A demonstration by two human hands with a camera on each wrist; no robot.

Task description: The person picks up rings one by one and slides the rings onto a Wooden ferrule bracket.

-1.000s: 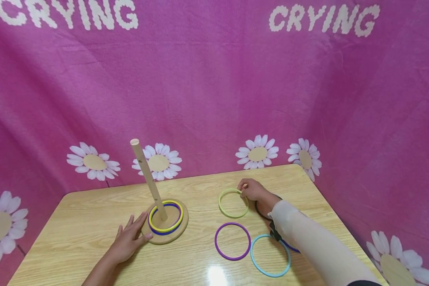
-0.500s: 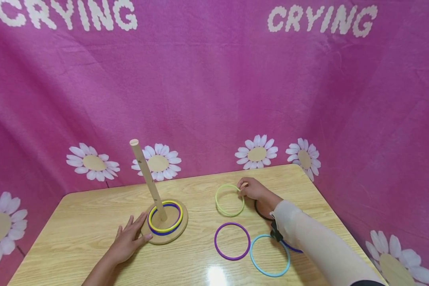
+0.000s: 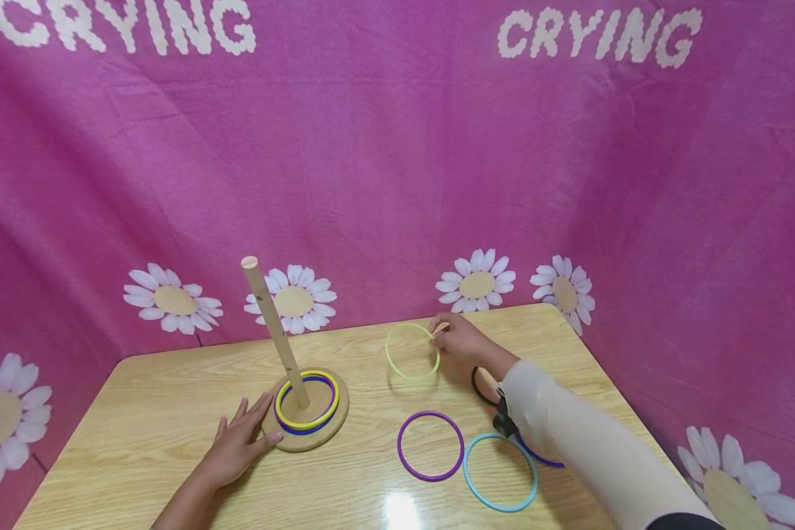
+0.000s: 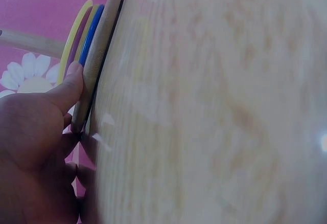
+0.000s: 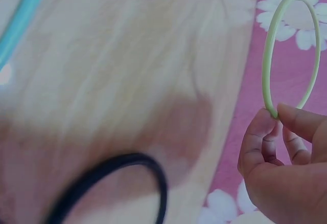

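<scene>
Twice, cloth (image 3: 371, 184) reads "CRYING" (image 3: 188, 26); right hand (image 5: 286, 168) pinches a seemingly lime ring (image 5: 267, 60).

Seems a booth-like corner, cannot tell if home | enclosed by pink curtain (image 3: 371, 184) with daisies (image 3: 477, 285) | furnished with wooden table (image 3: 354, 493)

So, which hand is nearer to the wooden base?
Left: the left hand touches the wooden base; the right hand is off to its right, holding the green ring.

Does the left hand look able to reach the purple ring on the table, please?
Probably yes: bare table lies between the round base, where the left hand rests, and the purple ring.
</scene>
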